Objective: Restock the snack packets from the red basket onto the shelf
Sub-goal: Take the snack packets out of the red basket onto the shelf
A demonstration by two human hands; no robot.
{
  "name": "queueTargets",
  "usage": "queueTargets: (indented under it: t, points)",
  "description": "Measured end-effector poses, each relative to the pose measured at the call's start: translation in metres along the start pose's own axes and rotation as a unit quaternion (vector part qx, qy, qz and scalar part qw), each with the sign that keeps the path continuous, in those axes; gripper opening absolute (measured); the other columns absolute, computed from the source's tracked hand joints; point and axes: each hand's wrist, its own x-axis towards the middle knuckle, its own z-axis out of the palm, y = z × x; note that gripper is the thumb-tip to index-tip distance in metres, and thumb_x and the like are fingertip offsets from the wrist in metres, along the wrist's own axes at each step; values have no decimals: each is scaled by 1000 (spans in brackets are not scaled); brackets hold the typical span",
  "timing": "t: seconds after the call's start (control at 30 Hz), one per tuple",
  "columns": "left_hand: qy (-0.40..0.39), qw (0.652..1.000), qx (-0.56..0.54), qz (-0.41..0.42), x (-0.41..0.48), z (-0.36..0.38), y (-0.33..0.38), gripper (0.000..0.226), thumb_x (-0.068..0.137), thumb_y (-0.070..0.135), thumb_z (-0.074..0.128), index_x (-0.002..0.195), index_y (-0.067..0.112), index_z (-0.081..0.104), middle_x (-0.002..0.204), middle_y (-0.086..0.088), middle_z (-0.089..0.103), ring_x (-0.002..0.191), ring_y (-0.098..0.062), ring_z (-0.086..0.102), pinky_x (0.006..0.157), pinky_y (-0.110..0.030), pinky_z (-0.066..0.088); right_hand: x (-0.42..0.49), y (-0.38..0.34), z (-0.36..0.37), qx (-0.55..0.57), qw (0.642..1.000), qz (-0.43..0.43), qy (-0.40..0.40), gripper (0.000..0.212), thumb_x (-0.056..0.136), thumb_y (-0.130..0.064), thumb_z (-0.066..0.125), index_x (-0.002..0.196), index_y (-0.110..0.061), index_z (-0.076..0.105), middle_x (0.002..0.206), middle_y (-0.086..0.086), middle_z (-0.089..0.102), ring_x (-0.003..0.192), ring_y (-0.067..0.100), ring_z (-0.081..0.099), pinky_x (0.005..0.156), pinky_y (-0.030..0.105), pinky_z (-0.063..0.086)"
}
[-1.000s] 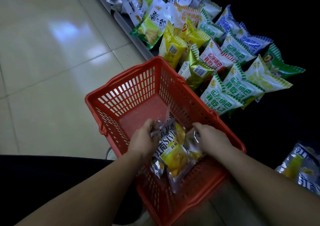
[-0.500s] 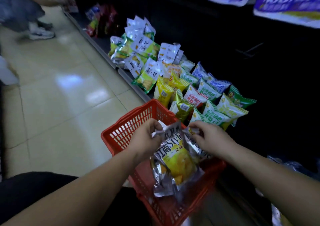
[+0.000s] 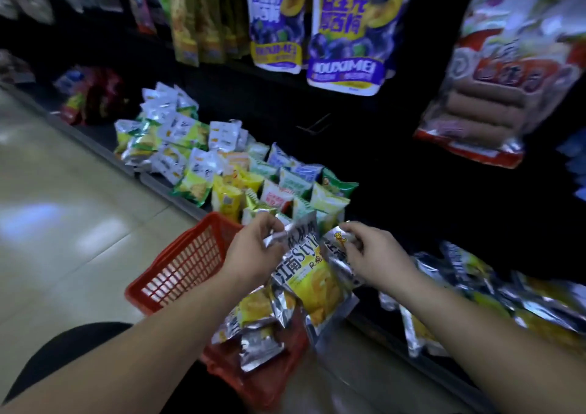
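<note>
The red basket (image 3: pixel 177 267) sits on the floor against the low shelf. My left hand (image 3: pixel 253 252) pinches the top edges of silver-and-yellow snack packets (image 3: pixel 307 274) that hang above the basket. Just to the right, my right hand (image 3: pixel 374 252) pinches the top corner of another silver packet (image 3: pixel 337 244). More of the same packets (image 3: pixel 253 328) dangle lower over the basket's near end. Matching silver-yellow packets (image 3: pixel 475 290) lie on the bottom shelf at the right.
Green, yellow, red and white snack bags (image 3: pixel 253 185) crowd the bottom shelf beyond the basket. Purple pouches (image 3: pixel 345 29) and a red-trimmed roll-cake bag (image 3: pixel 494 80) hang above. A dark gap in the shelf lies between the two packet groups. Beige tiled floor (image 3: pixel 63 223) stretches left.
Both hands have lifted the packets up out of the basket. My view has tilted upward, bringing the hanging upper-shelf goods into sight.
</note>
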Motion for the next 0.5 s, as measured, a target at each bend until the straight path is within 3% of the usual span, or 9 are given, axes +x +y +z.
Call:
queueTargets:
  t: [0.1, 0.17, 0.27, 0.4, 0.5]
  points:
    - [-51, 999, 1, 6, 8, 54, 11, 22, 89, 14, 70, 98, 30, 58, 84, -1, 68, 57, -21, 53, 54, -42, 45, -25, 44, -34, 21, 994, 95, 47, 37, 97, -36, 59, 133, -27, 60, 96, -1, 70, 56, 3, 53, 57, 23, 41]
    - [-76, 997, -5, 13, 11, 100, 21, 26, 88, 6, 66, 97, 30, 58, 81, 4, 69, 58, -22, 57, 55, -43, 48, -41, 80, -52, 22, 987, 145, 65, 38, 100, -30, 55, 137, -26, 58, 93, -2, 67, 51, 2, 47, 53, 24, 39]
    - [-100, 994, -7, 38, 14, 173, 39, 28, 88, 10, 68, 97, 34, 58, 83, 9, 67, 55, -20, 57, 55, -44, 50, -59, 137, -75, 3, 975, 198, 97, 36, 102, -21, 49, 137, -28, 58, 70, -10, 55, 43, 7, 46, 43, 23, 33]
    - [-110, 992, -36, 43, 20, 267, 66, 20, 89, 11, 68, 93, 30, 61, 82, 8, 69, 59, -18, 59, 57, -39, 51, -82, 219, -109, 12, 950, 262, 170, 35, 99, -19, 51, 132, -25, 62, 80, 1, 67, 59, 15, 58, 50, 28, 40]
    - [-126, 989, -76, 27, 28, 331, 86, 19, 93, 8, 63, 89, 26, 62, 78, 2, 71, 61, -18, 59, 55, -39, 50, -94, 277, -133, 33, 915, 310, 257, 35, 96, -21, 58, 130, -15, 64, 104, 15, 74, 92, 32, 69, 77, 39, 55]
